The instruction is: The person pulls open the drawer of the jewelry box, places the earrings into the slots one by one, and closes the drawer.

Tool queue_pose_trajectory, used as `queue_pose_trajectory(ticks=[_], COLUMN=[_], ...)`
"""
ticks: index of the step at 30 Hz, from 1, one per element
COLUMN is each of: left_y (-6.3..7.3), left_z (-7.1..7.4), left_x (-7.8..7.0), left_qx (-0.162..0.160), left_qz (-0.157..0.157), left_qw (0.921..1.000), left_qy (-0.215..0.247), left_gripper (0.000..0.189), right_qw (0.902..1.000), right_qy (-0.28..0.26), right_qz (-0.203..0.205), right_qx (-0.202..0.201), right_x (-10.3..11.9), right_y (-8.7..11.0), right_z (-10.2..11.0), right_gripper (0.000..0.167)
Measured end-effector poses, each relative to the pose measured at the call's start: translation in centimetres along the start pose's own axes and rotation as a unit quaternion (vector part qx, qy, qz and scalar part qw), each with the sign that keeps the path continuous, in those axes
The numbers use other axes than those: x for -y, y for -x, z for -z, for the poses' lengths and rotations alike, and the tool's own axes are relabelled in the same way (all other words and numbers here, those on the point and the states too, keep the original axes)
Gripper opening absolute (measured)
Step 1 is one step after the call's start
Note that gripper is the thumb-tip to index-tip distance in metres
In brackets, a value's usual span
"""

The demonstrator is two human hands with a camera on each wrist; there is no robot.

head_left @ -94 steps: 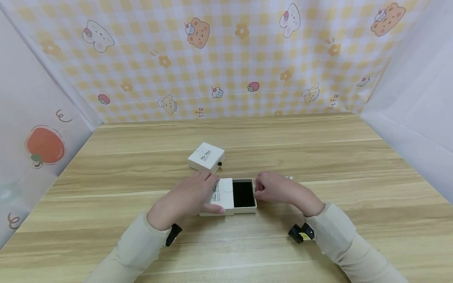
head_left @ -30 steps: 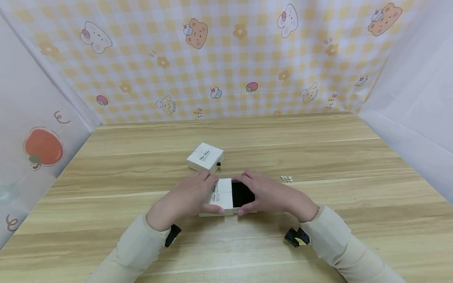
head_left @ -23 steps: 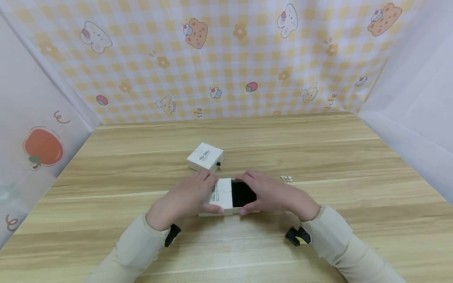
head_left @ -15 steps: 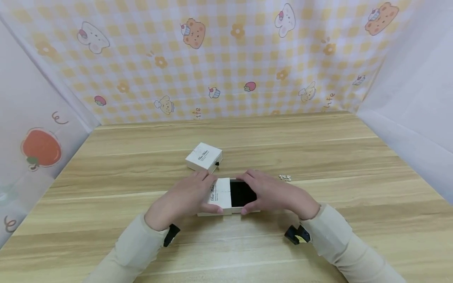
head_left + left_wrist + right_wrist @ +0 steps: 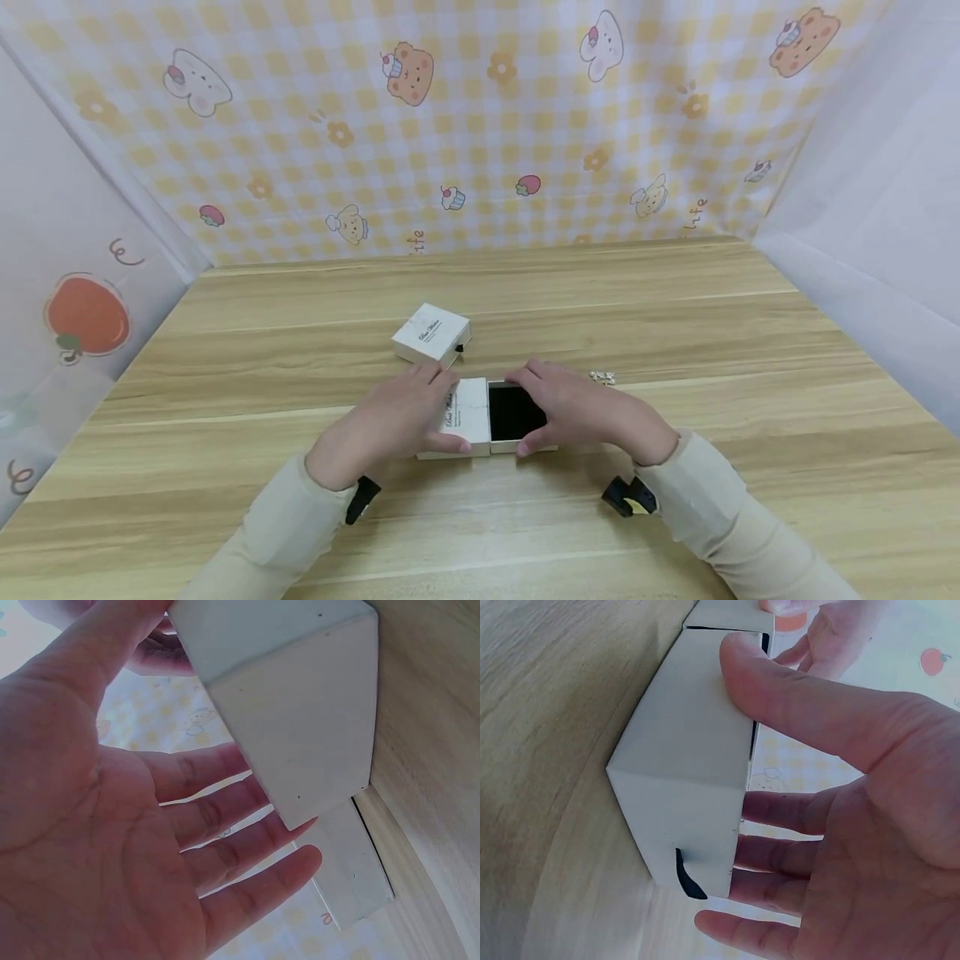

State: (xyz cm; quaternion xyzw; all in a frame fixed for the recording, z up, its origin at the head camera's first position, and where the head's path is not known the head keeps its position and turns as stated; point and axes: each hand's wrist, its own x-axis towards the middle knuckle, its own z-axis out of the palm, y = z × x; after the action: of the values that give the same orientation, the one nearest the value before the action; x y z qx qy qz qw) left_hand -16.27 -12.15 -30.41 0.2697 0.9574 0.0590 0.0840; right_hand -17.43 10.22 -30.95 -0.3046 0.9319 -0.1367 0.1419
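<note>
drawer point(image 5: 504, 447), at the mouth of white sleeve point(image 5: 472, 410), both aligned left-to-right between your hands; right hand point(image 5: 576, 408), nearer it, half-spread, pinching its sides; left hand point(image 5: 393, 419), likewise, gripping the sleeve.

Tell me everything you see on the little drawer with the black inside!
The drawer looks like off-white cardboard, with a black inside and a black pull tab on its end. It sits open side up on the wooden table, right beside its printed sleeve; I can't tell whether it's fully out. The right hand holds two opposite sides.
</note>
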Motion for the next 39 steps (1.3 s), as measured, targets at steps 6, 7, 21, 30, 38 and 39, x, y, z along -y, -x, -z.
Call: queue_pose_trajectory(ticks=[6,7,21,30,38,39], left_y=[0.0,0.0,0.1,0.1,-0.6,-0.7], left_z=[-0.1,-0.1,0.0,0.1,-0.2,-0.3], left_x=[0.0,0.0,-0.1,-0.1,-1.1,-1.2], left_qx=[0.000,0.000,-0.002,-0.012,-0.075,-0.082], left_qz=[0.001,0.001,0.000,-0.011,-0.071,-0.076], left_qw=[1.0000,1.0000,1.0000,0.9998,0.9946,0.9936], left_qy=[-0.001,-0.001,0.005,0.005,0.008,0.008], left_gripper=[0.084,0.084,0.083,0.092,0.086,0.085], right_qw=[0.9999,0.9999,0.9999,1.0000,1.0000,1.0000], right_qy=[-0.009,-0.010,-0.009,0.002,0.006,0.007], right_qz=[-0.002,-0.001,-0.006,0.000,0.000,0.001], right_qx=[0.007,0.008,0.013,0.008,0.007,0.007], right_x=[-0.1,-0.1,-0.3,-0.3,-0.3,-0.3], right_y=[0.2,0.2,0.3,0.4,0.2,0.2], right_z=[0.1,0.2,0.3,0.4,0.4,0.4], right_gripper=[0.077,0.077,0.079,0.078,0.078,0.078])
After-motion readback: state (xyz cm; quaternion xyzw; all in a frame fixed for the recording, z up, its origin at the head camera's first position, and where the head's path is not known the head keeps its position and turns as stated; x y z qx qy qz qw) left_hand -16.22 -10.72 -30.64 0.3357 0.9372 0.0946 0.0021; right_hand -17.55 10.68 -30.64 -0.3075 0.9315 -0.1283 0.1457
